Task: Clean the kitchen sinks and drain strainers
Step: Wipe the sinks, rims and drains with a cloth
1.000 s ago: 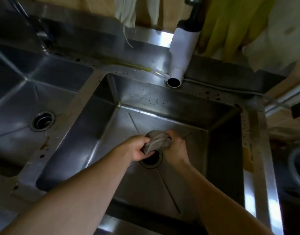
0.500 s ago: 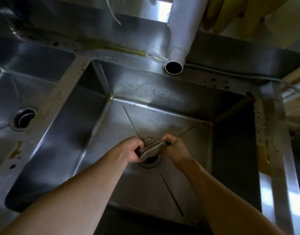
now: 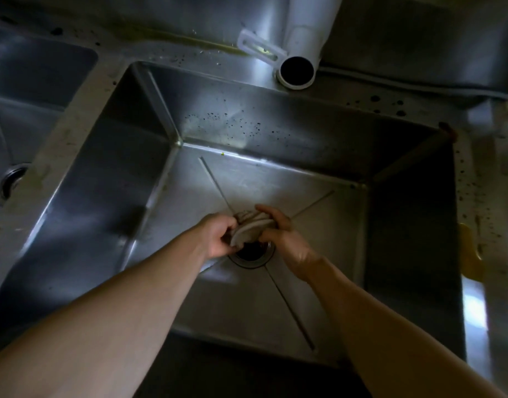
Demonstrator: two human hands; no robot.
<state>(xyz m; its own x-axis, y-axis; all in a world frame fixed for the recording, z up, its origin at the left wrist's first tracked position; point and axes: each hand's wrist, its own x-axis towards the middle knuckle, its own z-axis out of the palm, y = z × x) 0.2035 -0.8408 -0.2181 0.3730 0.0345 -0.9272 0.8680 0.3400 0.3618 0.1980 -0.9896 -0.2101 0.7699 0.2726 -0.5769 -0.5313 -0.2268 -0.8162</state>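
Both hands are down in the right-hand sink, closed around the same grey cloth (image 3: 251,226). The left hand (image 3: 218,238) has its fingers curled into the cloth's left side, and the right hand (image 3: 281,234) grips the right side, with its fingers wrapped over the top of the bunched folds. The cloth is wadded between them, held just over the far edge of the drain (image 3: 251,254), a dark round hole with a metal ring in the middle of the sink floor. Whether a strainer sits in that hole cannot be told; it reads only as black. Pressed creases run from the drain out toward the corners of the sink (image 3: 109,179), whose steel walls are deep and shiny, the far wall dotted with dark specks. Two bare forearms reach in from the near edge. Above the far rim a white spout (image 3: 297,68) points its open round mouth toward the camera. The steel ledge along the far side carries a yellowish streak and more dark spots, and the right ledge has specks and a yellow-brown stain (image 3: 469,248). To the left, across a steel divider, lies a second sink (image 3: 40,76) with its own drain (image 3: 11,180) at the picture's left edge.
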